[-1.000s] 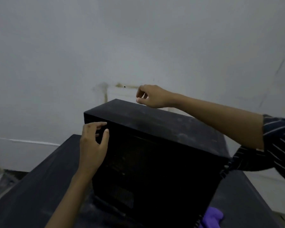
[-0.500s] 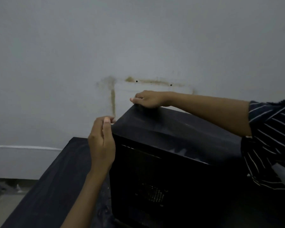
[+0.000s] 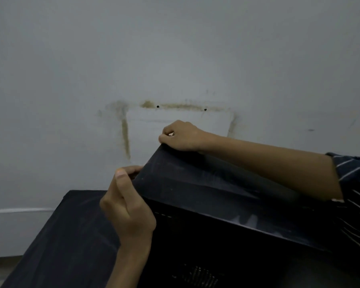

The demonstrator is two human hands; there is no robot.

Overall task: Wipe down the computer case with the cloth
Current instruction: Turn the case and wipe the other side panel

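The black computer case (image 3: 206, 190) stands on a dark table, its dusty top panel tilted toward me. My left hand (image 3: 127, 202) grips the case's near left corner, thumb up along the edge and fingers curled behind it. My right hand (image 3: 181, 136) grips the far corner of the top panel, fingers curled over the back edge. A vent grille (image 3: 202, 275) shows low on the case's facing side. No cloth is in view.
The dark table (image 3: 67, 242) extends to the left of the case, with its left edge dropping to the floor (image 3: 0, 265). A grey wall (image 3: 175, 59) with brown stain marks and two small holes stands close behind.
The case has turned and tipped toward me, and my view has drawn nearer. Both hands have closed on its top corners. The purple cloth seen a second ago has left the frame.
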